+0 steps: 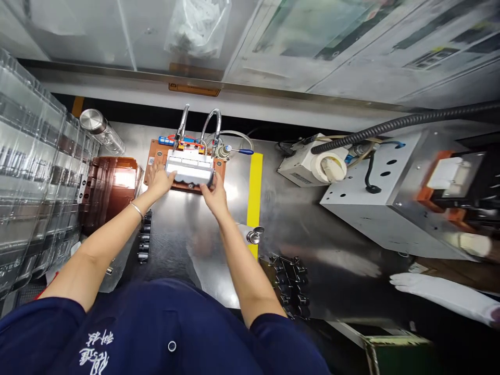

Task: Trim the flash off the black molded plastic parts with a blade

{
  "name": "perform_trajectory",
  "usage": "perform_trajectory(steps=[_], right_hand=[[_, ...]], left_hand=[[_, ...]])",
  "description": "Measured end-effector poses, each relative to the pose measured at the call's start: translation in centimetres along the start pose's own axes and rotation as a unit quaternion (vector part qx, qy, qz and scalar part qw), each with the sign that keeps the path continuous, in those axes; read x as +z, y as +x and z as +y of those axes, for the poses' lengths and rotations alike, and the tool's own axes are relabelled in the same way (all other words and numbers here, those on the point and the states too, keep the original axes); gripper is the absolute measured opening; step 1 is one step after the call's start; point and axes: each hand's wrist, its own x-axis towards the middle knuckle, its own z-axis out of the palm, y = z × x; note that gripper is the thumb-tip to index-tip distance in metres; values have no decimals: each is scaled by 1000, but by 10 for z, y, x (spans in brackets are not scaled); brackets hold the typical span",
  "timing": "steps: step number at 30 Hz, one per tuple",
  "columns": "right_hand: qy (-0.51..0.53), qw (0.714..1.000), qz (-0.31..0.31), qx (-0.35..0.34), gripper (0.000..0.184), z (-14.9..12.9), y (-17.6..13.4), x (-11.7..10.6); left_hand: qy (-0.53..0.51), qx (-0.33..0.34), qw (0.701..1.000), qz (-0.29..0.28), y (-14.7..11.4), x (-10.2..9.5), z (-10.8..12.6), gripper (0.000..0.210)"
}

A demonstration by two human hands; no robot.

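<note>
My left hand (159, 179) and my right hand (215, 195) are at the two ends of a long part with a white face and a grey, scalloped lower edge (189, 174). My left thumb presses on its left end, and the right fingers and thumb close around its right corner. The part lies against an orange-brown fixture (154, 154). Behind it, two flexible metal hoses (212, 115) curve over the fixture, and a blue-handled lever (244, 151) sticks out to the right. What lies under the part is hidden.
Stacked clear plastic trays (35, 172) rise at the left, beside a metal-lidded bottle (102, 130). Black parts stand in a row (145, 237) and in a group (289, 286). A grey machine (375, 203) occupies the right. A co-worker's white-gloved arm (441, 295) reaches in there.
</note>
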Motion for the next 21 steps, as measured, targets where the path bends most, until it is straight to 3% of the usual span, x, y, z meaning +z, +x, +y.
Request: perform_trajectory(steps=[3, 5, 7, 9, 12, 15, 17, 18, 19, 21], right_hand=[[36, 998, 28, 50, 72, -7, -54, -3], [21, 1000, 15, 18, 55, -15, -85, -14], [-20, 1000, -3, -4, 39, -28, -108, -22], [-74, 996, -37, 30, 29, -46, -126, -19], [-115, 981, -147, 61, 18, -84, -155, 6], [8, 939, -343, 14, 22, -122, -188, 29], [141, 877, -459, 7, 40, -136, -202, 30], [189, 856, -482, 8, 49, -138, -203, 26], [216, 852, -477, 10, 54, -137, -202, 22], [214, 891, -401, 13, 54, -128, -190, 17]], left_hand=[[-92, 50, 994, 13, -54, -5, -25, 51], [-130, 161, 977, 51, -94, -14, -45, 47], [-132, 312, 935, 103, -128, -26, -63, 37], [-114, 434, 880, 157, -151, -37, -73, 38], [-69, 518, 828, 203, -171, -47, -77, 36], [-17, 542, 811, 220, -187, -65, -77, 27], [12, 530, 814, 237, -201, -93, -78, 25], [25, 515, 821, 244, -209, -115, -79, 25], [39, 493, 831, 253, -218, -141, -81, 27], [66, 434, 851, 288, -234, -203, -86, 32]])
